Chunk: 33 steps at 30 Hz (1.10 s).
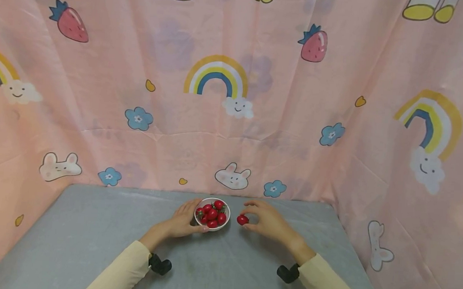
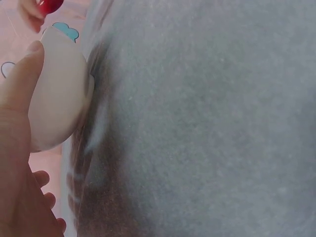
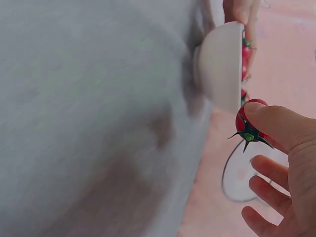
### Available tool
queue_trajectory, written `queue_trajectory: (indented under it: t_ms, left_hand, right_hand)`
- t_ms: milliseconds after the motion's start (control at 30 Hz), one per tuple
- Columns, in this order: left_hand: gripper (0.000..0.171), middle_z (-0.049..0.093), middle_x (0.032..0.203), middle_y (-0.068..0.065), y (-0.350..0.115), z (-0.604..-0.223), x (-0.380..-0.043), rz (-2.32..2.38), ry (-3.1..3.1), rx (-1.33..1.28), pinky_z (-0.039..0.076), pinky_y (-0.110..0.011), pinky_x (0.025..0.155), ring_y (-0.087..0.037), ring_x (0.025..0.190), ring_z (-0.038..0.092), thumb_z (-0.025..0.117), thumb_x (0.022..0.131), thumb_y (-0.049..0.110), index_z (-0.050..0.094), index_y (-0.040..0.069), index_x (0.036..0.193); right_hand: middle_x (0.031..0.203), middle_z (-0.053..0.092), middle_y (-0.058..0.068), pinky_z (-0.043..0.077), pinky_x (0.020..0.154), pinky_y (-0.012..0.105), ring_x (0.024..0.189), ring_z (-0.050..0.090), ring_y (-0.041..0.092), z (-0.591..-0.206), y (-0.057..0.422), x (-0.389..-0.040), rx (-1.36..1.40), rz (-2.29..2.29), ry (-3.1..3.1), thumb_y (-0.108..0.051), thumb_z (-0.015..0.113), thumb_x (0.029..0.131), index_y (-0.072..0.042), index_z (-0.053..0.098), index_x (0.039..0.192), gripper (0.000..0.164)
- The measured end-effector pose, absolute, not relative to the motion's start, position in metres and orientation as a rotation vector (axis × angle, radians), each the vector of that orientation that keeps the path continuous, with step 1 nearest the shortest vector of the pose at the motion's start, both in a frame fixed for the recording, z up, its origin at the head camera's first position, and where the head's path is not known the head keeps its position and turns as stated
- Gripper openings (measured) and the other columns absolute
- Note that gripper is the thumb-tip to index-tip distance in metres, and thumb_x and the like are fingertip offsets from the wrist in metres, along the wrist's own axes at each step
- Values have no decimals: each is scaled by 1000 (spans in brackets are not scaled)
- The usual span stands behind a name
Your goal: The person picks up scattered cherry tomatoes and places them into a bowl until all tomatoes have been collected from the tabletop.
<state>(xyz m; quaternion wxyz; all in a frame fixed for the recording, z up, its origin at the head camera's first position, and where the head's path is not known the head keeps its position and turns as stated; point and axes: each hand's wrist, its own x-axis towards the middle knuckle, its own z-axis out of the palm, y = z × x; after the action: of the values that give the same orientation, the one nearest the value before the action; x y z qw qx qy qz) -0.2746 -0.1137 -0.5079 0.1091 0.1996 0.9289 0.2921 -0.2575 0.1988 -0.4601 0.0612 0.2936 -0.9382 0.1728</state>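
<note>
A small white bowl (image 3: 219, 66) stands on the grey table, filled with several red cherry tomatoes (image 1: 212, 214). From the left, my left hand (image 1: 183, 219) grips the bowl, its thumb at the near rim and its fingers round the far side. To the right of the bowl, my right hand (image 1: 268, 222) pinches one cherry tomato (image 3: 251, 121) between thumb and index finger. A green star-shaped stem shows on that tomato in the right wrist view, and the other fingers (image 3: 269, 195) are spread below it. The pinched tomato is held apart from the bowl, above the table.
The grey cloth-covered table (image 1: 222, 269) ends just behind the bowl. A pink patterned curtain (image 1: 215, 152) hangs behind it and along both sides. Each wrist wears a black camera mount, such as the one on the right wrist (image 1: 288, 273).
</note>
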Motion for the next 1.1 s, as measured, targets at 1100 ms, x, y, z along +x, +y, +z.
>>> queue_trajectory:
  t_ms: [1100]
  left_hand:
    - [103,26,161,-20,-113,-509,-273,865,2766,661,18,-69,117,-44,150,20,69,84,60,19,8,157]
  right_hand:
    - [132,62,5,46,110,48,127,54,23,-440,118,-271,1134,402,-2819,-35,78,85,-23,74,113,31]
